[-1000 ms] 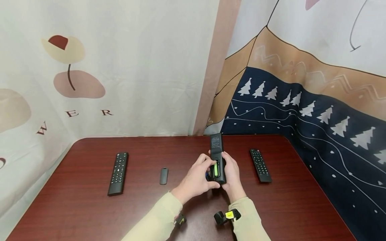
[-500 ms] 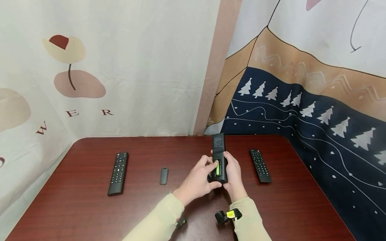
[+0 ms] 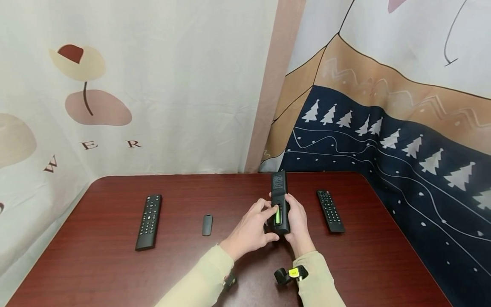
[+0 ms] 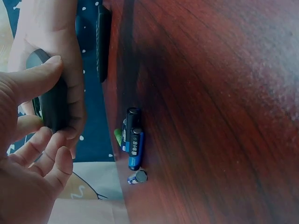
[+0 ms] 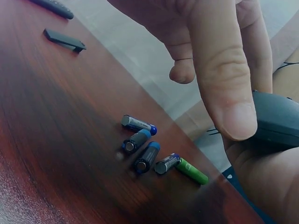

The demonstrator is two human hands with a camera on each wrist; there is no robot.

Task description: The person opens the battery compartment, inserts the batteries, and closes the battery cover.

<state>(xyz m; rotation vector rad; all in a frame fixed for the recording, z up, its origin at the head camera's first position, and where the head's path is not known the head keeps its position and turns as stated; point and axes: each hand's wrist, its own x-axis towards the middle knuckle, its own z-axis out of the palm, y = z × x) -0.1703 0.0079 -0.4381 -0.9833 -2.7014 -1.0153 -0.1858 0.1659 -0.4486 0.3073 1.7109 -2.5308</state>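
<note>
A black remote control [image 3: 279,185] is held back side up above the table, its battery compartment uncovered. Inside the compartment a green battery [image 3: 278,215] shows. My right hand [image 3: 298,221] grips the remote along its right side. With the thumb at its lower end and the index finger at the upper end of the green battery, my left hand [image 3: 249,228] pinches the remote. In the right wrist view, several loose batteries lie on the table below the hands, among them a dark blue battery [image 5: 147,157] and another green battery [image 5: 192,171].
A small grey battery cover [image 3: 207,225] lies left of the hands. Beyond it is a second black remote [image 3: 148,221], and a third remote [image 3: 330,212] lies to the right. Curtains hang behind the brown table [image 3: 115,273].
Both hands and the held remote have shifted slightly to the right. The index finger stays at the green battery's upper end. The things lying on the table have not moved.
</note>
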